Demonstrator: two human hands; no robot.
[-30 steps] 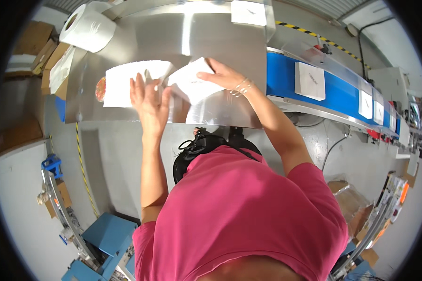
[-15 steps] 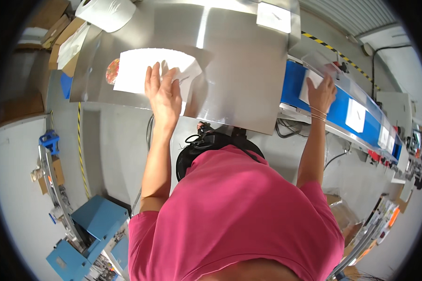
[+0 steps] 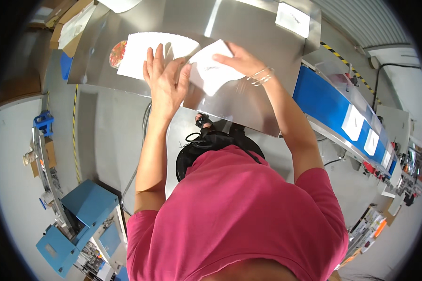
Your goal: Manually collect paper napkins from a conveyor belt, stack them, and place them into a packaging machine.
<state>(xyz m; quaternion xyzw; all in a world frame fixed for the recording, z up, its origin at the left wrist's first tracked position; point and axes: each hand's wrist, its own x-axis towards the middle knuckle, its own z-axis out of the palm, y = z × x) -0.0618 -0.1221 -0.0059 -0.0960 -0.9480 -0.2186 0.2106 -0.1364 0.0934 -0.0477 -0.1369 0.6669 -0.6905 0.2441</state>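
A fanned stack of white paper sheets [image 3: 138, 54] lies on the steel table [image 3: 262, 35], at the left. Over its right part rests my left hand [image 3: 166, 84], fingers spread and grasping nothing that shows. My right hand [image 3: 241, 61] pinches the right edge of a single white sheet [image 3: 211, 72] with a small dark print, between thumb and fingers. That sheet is tilted beside the stack, its left corner close to my left fingertips. A round red patterned piece [image 3: 117, 54] sticks out at the stack's left end, partly covered by it.
Right of the table runs a blue conveyor belt [image 3: 319, 91] carrying several white sheets [image 3: 353, 122] under a clear guard [image 3: 335, 75]. A white pad [image 3: 293, 20] sits at the table's far right corner. At the far left are a white roll [image 3: 119, 3] and an open cardboard box [image 3: 75, 35].
My right hand has come left from the belt to the stack and now holds a sheet. The sheets on the belt appear farther along. My left hand stays at the stack.
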